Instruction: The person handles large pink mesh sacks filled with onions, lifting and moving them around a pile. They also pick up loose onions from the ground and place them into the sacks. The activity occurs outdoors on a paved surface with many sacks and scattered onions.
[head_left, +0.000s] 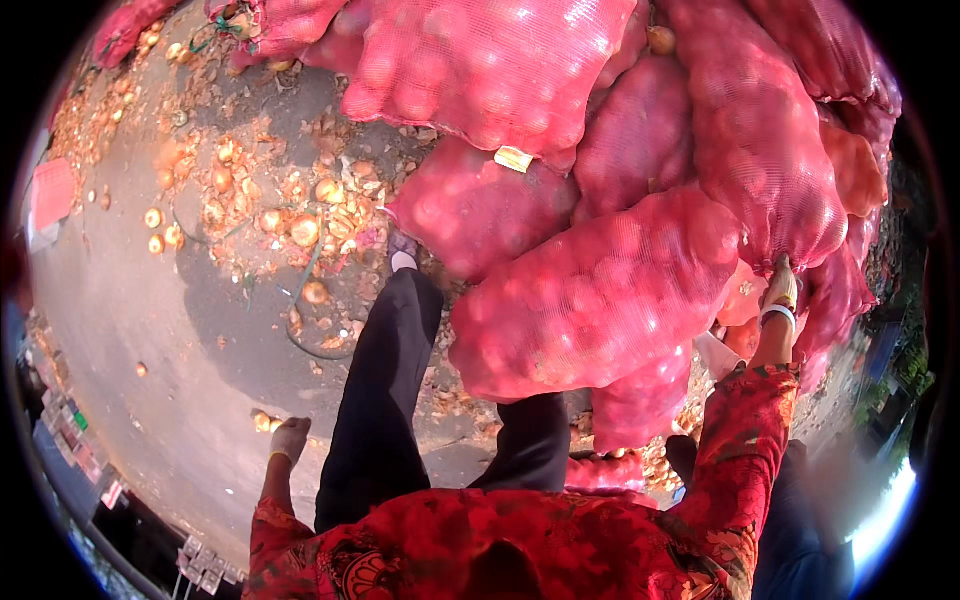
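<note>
In the head view, my right hand (781, 283), in a pale glove with a white band at the wrist, grips the lower end of a long red mesh sack of onions (765, 142). On the left, my left hand (291, 437), gloved too, hangs over the ground with its fingers curled and nothing visible in them. Between my arms, another full red mesh sack (592, 300) lies aslant in front of my legs. A smaller-looking sack (484, 206) lies beyond it, beside my foot.
More onion sacks are heaped at the top, including a large one (487, 67) with a paper tag (514, 158). Loose onions (305, 229), dry skins and a thin dark cord (300, 345) litter the pavement. Another person's dark-clad leg (799, 525) is at the lower right.
</note>
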